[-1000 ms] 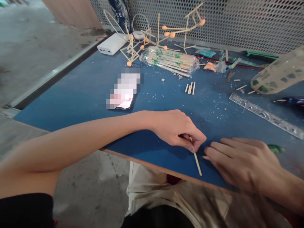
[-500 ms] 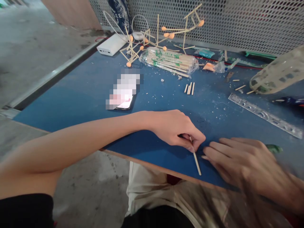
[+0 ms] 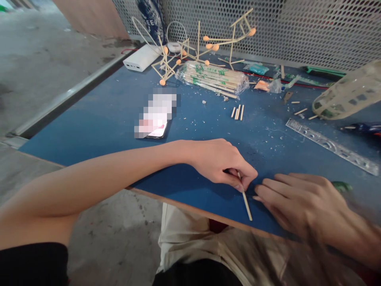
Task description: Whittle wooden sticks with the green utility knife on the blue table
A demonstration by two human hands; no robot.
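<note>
Pinning wooden stick (image 3: 247, 204) to surface (image 3: 119, 115) | left hand (image 3: 220, 163) pinches it; right hand (image 3: 300, 202) flat, fingers spread | I judge trimming underway; next needs steady hold

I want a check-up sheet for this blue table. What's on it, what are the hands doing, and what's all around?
Surface: blue table, speckled with pale shavings.
Job's things: thin wooden stick lying flat near the front edge.
Clutter: phone, stick bundle, stick models, power bank, clear ruler, three short sticks.
Grippers: left hand pinches the stick; right hand lies flat beside it, fingertips near it.
Cables: red cable along the back.
Surroundings: perforated metal panel, concrete floor.
</note>
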